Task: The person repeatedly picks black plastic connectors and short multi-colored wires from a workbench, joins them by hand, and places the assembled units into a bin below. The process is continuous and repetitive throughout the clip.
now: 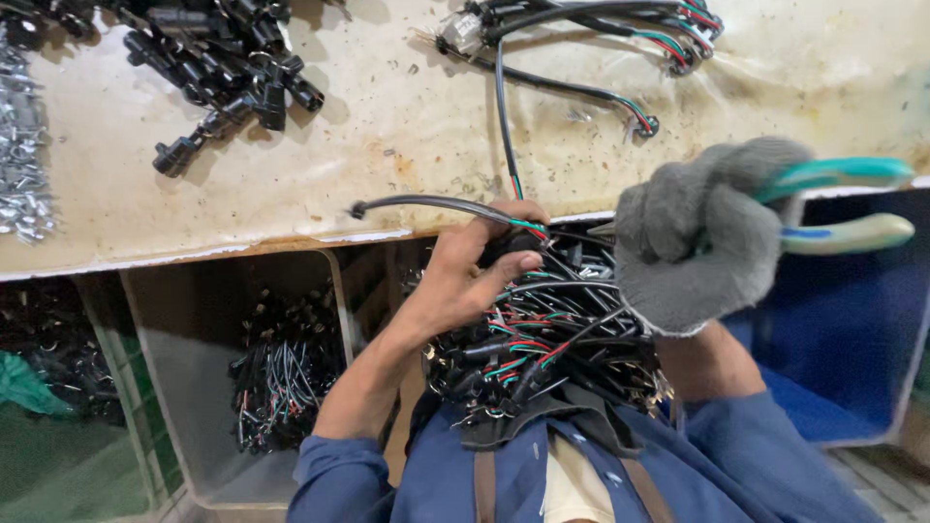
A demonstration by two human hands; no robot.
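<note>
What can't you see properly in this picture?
Head view:
- Pliers: the tips are hidden behind the gloved right hand.
- Cable in the left hand: its held end is covered by the fingers.
- Bundle of wires: its lower part is hidden by the person's chest.
- Silver parts: cut off by the left edge, too small to identify.
</note>
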